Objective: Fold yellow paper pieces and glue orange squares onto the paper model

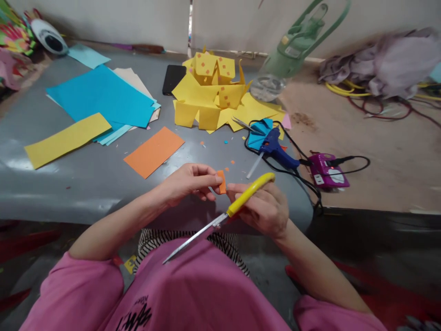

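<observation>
Between the thumb and fingers of my left hand (189, 185) is a small piece of orange paper (222, 182). My right hand (263, 209) is closed around a pair of scissors with yellow handles (250, 195), and its fingertips come close to the orange piece. The scissor blades look closed and point down toward my lap at the left. A larger orange paper rectangle (154, 152) lies flat on the grey table, up and left of my hands. Small orange scraps (232, 162) are scattered just beyond my fingers.
Folded yellow paper shapes with orange dots (206, 94) stand at the back. A blue glue gun (277, 148) connects to a purple box (327, 172) on the right. Blue sheets (103, 94), a yellow strip (69, 140), a black phone (173, 79) and a green bottle (289, 50) are also there.
</observation>
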A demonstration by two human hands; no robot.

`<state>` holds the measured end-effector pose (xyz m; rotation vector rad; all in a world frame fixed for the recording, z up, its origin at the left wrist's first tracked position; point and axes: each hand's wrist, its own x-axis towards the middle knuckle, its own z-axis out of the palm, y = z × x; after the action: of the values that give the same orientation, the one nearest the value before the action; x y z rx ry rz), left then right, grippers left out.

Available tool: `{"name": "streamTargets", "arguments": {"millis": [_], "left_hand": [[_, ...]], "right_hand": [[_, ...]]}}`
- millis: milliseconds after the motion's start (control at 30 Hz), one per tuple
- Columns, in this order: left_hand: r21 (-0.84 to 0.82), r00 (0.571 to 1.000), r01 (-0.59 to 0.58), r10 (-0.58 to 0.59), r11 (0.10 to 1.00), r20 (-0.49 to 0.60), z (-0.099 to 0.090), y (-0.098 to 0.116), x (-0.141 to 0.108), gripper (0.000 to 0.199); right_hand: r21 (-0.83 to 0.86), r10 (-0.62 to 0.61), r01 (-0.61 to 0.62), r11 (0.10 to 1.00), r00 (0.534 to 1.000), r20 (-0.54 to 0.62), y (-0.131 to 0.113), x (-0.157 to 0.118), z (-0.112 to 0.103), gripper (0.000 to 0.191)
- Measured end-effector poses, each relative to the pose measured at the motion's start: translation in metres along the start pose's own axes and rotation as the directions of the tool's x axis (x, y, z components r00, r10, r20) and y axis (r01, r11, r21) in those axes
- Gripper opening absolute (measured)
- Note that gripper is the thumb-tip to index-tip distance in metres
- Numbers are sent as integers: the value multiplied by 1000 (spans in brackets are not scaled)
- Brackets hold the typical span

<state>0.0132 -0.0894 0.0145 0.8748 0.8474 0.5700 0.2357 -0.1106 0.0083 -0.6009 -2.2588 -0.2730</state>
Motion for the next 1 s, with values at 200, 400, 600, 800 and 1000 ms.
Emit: {"name": "streamTargets", "arguments": {"millis": [200, 400, 600, 800, 1000], "left_hand": [[8, 1000, -9, 9, 1000, 15, 3, -2, 0, 24], [16, 1000, 9, -9, 1000, 9, 6, 0, -2, 25], [14, 998, -18, 19, 1000, -65, 10, 0, -4, 24], [137, 992, -86, 98, 987, -81, 9, -5, -4, 23], [226, 990, -112, 129, 968, -61, 7, -8, -5, 23]], "right_hand": [[-5, -83, 83, 997, 996, 8, -1, -3, -2, 17], [45, -118, 117, 992, 993, 15, 1, -2, -2, 17], [251, 283, -346, 904, 925, 253, -10, 3, -4, 6], [475, 696, -733, 487, 654, 296, -17, -1, 1, 36], [531, 745, -809, 252, 512, 427, -17, 13, 2, 45]]}}
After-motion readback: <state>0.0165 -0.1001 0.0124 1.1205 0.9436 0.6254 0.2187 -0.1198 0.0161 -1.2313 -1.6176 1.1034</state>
